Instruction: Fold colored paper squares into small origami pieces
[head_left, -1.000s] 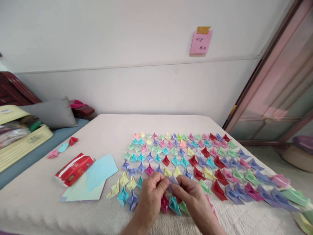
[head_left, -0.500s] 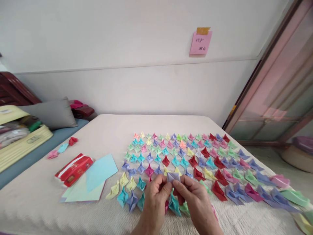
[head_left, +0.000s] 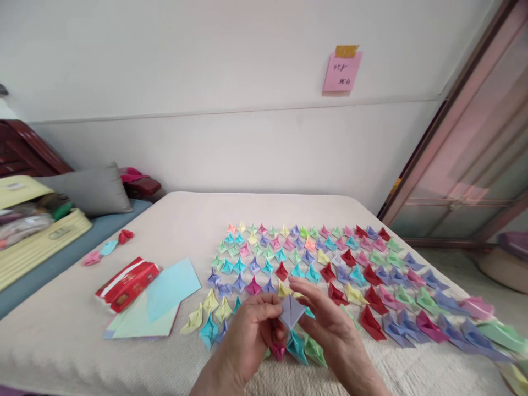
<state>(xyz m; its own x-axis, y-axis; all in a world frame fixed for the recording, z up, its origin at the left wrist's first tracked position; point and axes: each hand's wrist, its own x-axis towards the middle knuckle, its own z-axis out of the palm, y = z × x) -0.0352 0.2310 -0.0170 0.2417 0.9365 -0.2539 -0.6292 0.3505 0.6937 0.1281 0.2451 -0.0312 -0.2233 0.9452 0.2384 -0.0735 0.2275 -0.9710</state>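
A small lavender folded paper square [head_left: 292, 312], turned as a diamond with a crease down its middle, is pinched at its left corner by my left hand [head_left: 252, 330]. My right hand [head_left: 332, 330] is beside the square's right side, thumb and fingers apart; whether a fingertip touches the paper I cannot tell. Below and around both hands stand folded paper boats, among them a turquoise boat [head_left: 296, 347] and a green boat [head_left: 314, 351]. My hands cover part of the nearest rows.
Rows of coloured paper boats [head_left: 281, 271] spread over the cream-covered table [head_left: 198, 212]. At left lie a red packet [head_left: 127, 283], paper sheets [head_left: 173, 286] and small folded pieces [head_left: 109, 247]. A yellow case [head_left: 53, 234] and grey cushion [head_left: 94, 190] are farther left.
The lavender paper has turned from a flat-topped shape held in both hands to a diamond in my left hand. My right fingers have spread and lifted away.
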